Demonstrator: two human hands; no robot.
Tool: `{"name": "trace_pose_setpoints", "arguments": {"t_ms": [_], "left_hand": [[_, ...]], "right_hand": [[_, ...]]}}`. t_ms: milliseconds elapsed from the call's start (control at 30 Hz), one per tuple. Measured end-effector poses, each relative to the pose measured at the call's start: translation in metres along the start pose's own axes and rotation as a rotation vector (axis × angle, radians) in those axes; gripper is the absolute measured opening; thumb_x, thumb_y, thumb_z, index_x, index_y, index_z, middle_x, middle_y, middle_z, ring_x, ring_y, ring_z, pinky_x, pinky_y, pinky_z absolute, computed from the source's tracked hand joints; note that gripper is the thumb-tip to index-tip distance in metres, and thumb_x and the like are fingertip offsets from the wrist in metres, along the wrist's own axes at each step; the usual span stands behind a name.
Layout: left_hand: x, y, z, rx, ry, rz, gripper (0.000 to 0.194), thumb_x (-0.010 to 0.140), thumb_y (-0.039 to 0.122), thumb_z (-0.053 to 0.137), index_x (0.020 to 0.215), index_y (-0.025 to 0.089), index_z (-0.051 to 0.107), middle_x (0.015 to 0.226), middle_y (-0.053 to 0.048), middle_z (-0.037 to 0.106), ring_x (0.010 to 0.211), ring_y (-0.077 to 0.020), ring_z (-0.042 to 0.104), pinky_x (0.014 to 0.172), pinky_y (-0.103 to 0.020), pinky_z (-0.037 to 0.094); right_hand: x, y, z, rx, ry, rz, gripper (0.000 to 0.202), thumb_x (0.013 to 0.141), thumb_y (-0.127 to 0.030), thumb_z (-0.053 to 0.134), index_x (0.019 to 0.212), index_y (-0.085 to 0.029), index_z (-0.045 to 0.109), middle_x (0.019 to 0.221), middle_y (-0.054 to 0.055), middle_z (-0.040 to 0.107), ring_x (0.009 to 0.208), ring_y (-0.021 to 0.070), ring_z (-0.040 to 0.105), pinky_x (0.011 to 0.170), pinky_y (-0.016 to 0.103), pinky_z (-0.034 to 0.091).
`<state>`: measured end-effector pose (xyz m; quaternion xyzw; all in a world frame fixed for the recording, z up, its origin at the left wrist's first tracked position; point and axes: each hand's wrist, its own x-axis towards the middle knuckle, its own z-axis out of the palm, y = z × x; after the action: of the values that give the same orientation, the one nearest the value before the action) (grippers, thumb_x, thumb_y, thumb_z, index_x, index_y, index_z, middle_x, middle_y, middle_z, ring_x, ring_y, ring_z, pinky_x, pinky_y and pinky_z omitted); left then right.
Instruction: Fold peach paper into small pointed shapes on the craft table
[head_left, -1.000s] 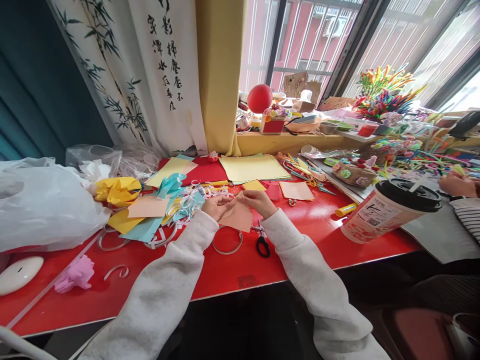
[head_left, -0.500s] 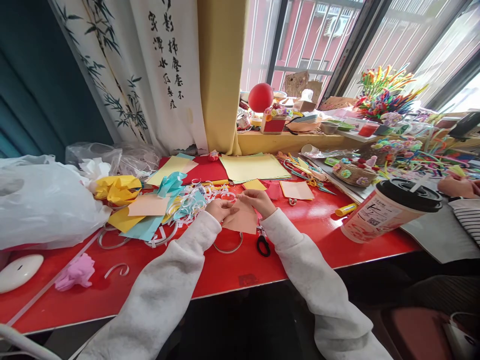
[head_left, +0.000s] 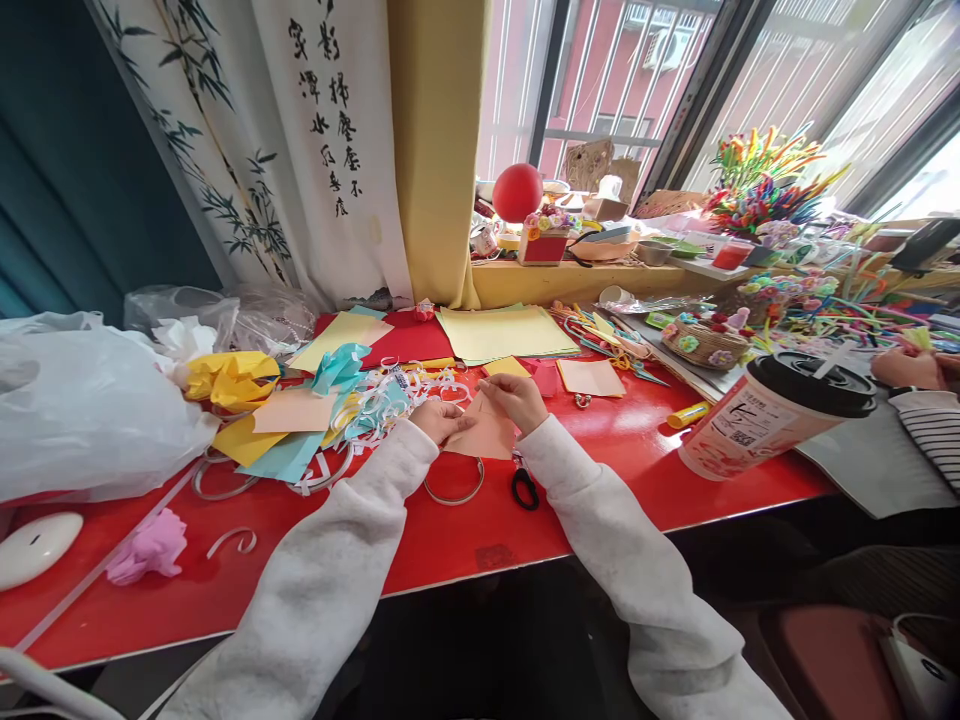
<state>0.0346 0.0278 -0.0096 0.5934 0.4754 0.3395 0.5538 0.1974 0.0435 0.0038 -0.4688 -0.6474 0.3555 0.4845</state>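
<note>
Between my two hands is a small peach paper sheet [head_left: 481, 435], raised a little over the red table [head_left: 480, 555]. My left hand [head_left: 441, 421] pinches its left edge with thumb and fingers. At its upper right, my right hand [head_left: 517, 400] is closed on the same paper. Under the paper's lower edge lies a thin ring [head_left: 456, 499], partly covered. Black-handled scissors [head_left: 524, 488] rest beside my right wrist, their blades mostly hidden. Left of my hands is a heap of white curled paper strips [head_left: 367, 412] with teal and yellow paper pieces.
A lidded paper cup [head_left: 769, 420] and a yellow tube [head_left: 688, 415] stand and lie on the right. Farther right is another person's hand [head_left: 907, 368]. A white plastic bag [head_left: 97, 405], crumpled pink paper [head_left: 148, 546] and a white oval device [head_left: 39, 550] occupy the left.
My hands keep hold of the peach paper, and its top edge now opens slightly apart between them. The whole view has shifted a little; objects on the table stay in place.
</note>
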Motion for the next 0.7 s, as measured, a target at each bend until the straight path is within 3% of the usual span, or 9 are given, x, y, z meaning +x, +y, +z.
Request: {"name": "trace_pose_setpoints", "arguments": {"t_ms": [133,300,433,567,700], "left_hand": [[-0.006,0.008,0.002,-0.138,-0.133,-0.137,0.042,0.043,0.048,0.071,0.064,0.014,0.058,0.055,-0.003,0.063,0.049,-0.0186,0.059,0.049,-0.030,0.046],[-0.008,0.012,0.001,-0.144,-0.158,-0.144,0.045,0.041,0.048,0.072,0.066,0.014,0.057,0.056,-0.003,0.063,0.050,-0.0194,0.060,0.054,-0.032,0.048],[-0.010,0.015,-0.002,-0.025,-0.196,-0.166,0.044,0.046,0.050,0.069,0.068,0.014,0.056,0.051,-0.003,0.062,0.051,-0.0193,0.060,0.055,-0.033,0.047],[-0.011,0.015,-0.003,0.105,-0.176,-0.068,0.048,0.054,0.051,0.064,0.083,0.013,0.061,0.073,-0.006,0.065,0.070,-0.0186,0.061,0.060,-0.028,0.047],[-0.007,0.011,-0.004,0.094,-0.145,0.087,0.047,0.058,0.049,0.061,0.090,0.014,0.062,0.085,-0.006,0.063,0.077,-0.0178,0.058,0.065,-0.027,0.045]], "right_hand": [[0.001,0.001,-0.002,0.033,0.028,-0.012,0.035,0.064,-0.047,0.055,0.071,-0.013,0.063,0.061,0.001,0.052,0.057,0.0100,0.042,0.054,0.023,0.033],[0.002,0.004,-0.001,0.038,0.050,-0.016,0.034,0.064,-0.046,0.056,0.071,-0.013,0.063,0.063,0.002,0.054,0.059,0.0106,0.044,0.056,0.024,0.034],[0.004,0.005,-0.004,0.080,0.041,-0.017,0.034,0.063,-0.045,0.057,0.070,-0.012,0.063,0.062,0.002,0.054,0.058,0.0100,0.044,0.055,0.023,0.034],[0.004,0.000,-0.009,0.133,-0.003,0.009,0.035,0.061,-0.047,0.058,0.067,-0.012,0.062,0.058,0.000,0.052,0.055,0.0091,0.042,0.052,0.023,0.032],[0.000,-0.007,-0.004,0.168,-0.154,0.033,0.036,0.058,-0.047,0.061,0.066,-0.012,0.061,0.060,0.000,0.052,0.056,0.0087,0.042,0.052,0.022,0.032]]}}
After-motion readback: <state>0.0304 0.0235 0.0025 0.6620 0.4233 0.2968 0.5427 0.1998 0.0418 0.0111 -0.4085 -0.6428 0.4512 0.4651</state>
